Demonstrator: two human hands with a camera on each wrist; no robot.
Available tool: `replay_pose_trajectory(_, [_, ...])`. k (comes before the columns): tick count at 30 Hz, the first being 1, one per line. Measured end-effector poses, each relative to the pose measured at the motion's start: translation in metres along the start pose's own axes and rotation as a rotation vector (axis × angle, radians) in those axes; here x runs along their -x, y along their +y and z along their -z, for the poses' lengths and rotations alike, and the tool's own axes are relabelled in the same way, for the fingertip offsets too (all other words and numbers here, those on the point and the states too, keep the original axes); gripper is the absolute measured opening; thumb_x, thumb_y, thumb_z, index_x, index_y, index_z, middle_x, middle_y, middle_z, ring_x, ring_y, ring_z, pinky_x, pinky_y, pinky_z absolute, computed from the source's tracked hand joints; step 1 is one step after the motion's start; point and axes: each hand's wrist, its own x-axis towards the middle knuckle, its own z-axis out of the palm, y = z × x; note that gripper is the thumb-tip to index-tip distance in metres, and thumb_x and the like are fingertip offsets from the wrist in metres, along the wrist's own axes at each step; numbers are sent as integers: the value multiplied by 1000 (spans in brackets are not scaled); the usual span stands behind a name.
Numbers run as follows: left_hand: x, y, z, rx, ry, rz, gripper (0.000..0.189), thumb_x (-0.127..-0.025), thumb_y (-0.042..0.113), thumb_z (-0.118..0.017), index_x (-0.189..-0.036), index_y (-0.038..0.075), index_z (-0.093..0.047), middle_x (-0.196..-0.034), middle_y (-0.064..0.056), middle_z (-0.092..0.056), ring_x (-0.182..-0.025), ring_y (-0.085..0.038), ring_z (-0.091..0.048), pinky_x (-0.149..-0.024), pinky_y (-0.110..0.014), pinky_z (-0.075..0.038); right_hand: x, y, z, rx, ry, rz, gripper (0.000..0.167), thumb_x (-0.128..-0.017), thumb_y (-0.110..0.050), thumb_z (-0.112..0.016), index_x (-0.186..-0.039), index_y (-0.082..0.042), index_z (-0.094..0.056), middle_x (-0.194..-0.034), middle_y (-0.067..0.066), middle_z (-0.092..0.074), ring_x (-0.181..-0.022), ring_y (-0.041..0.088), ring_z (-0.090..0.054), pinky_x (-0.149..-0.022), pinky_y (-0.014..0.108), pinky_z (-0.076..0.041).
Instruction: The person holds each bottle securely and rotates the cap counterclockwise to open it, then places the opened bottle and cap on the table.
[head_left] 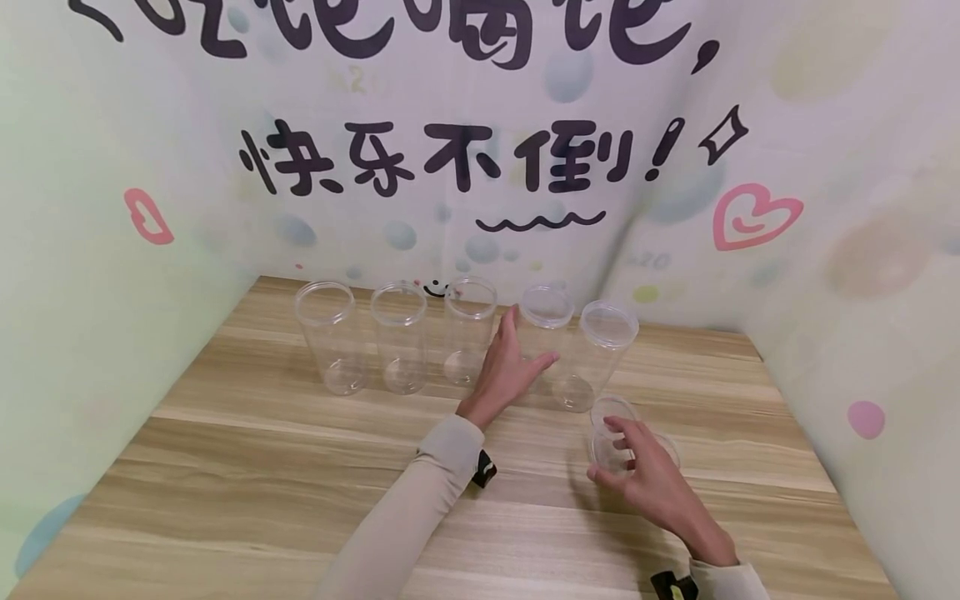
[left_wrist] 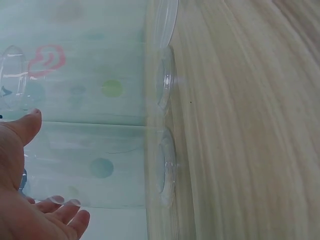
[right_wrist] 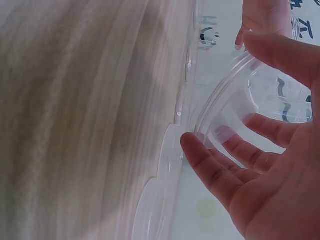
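Five tall clear plastic cups stand upright in a row. My left hand (head_left: 510, 367) is at the fourth cup (head_left: 546, 307), its fingers on the left side and its thumb in front. In the left wrist view the thumb and fingers (left_wrist: 69, 212) are spread apart around that cup; contact is unclear. My right hand (head_left: 652, 479) holds a clear round lid (right_wrist: 227, 87), tilted, between thumb and fingers. Beneath it, more clear lids (right_wrist: 149, 207) lie flat on the table. The fifth cup (head_left: 609, 325) and the fourth have whitish tops that look lidded.
The first cup (head_left: 325, 304), second cup (head_left: 399, 307) and third cup (head_left: 470, 300) stand to the left along the back of the wood-grain table (head_left: 270, 500). A printed cloth wall (head_left: 375, 242) rises right behind the row, with side walls left and right.
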Motion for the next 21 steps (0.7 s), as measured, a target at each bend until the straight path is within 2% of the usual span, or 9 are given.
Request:
replay_pose_trajectory(14, [3, 1, 2, 2, 20, 5, 97, -84, 32, -80, -156, 8, -20, -154, -15, -38, -140, -31, -41, -112, -45, -37, 1, 4, -8, -12, -13, -13, 73, -78, -22, -85, -137, 1, -49, -127, 20, -57, -108, 32, -60, -79, 41, -56])
replay_pose_trajectory(21, [8, 5, 2, -11, 13, -1, 97, -83, 32, -80, -156, 11, -20, -153, -12, -38, -137, -31, -46, -109, -45, -40, 1, 7, -10, 4, -17, 34, 75, -77, -22, -85, -141, -5, -50, -125, 18, -57, -104, 30, -62, -77, 39, -57])
